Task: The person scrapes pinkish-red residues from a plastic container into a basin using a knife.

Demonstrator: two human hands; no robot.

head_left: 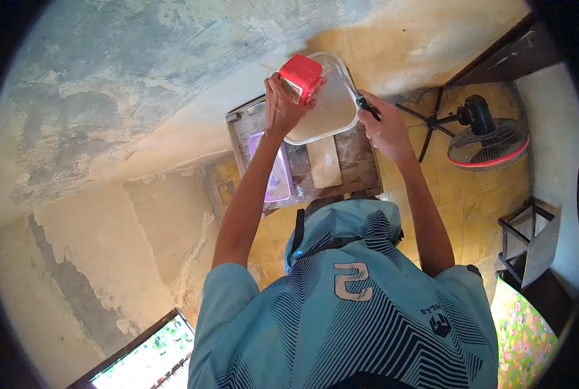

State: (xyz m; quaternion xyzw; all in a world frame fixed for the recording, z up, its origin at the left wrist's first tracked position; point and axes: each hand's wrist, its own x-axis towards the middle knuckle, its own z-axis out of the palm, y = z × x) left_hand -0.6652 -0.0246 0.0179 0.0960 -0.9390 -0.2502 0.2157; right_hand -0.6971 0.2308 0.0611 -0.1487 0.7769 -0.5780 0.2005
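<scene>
My left hand (281, 107) is closed around a red square plastic container (301, 70) with a pale label on one side, tilted over a large translucent tub (357, 115). The tub has a whitish rim and a pale, cloudy inside. At the tub's right edge, my right hand (388, 127) is closed on a small tool with a black handle (368, 107); its working end is hidden or too small to make out. Below the tub, a flat tan board (325, 162) lies on a worn wooden table (360, 162). A shallow lilac tray (279, 181) sits left of it.
A peeling wall (166, 84) rises behind the table and along the left. To the right stands a black fan with a red-rimmed cage (490, 146). Further down are a dark-framed rack (526, 236) and a flowered cloth (522, 324). Yellow tiles (451, 201) cover the floor.
</scene>
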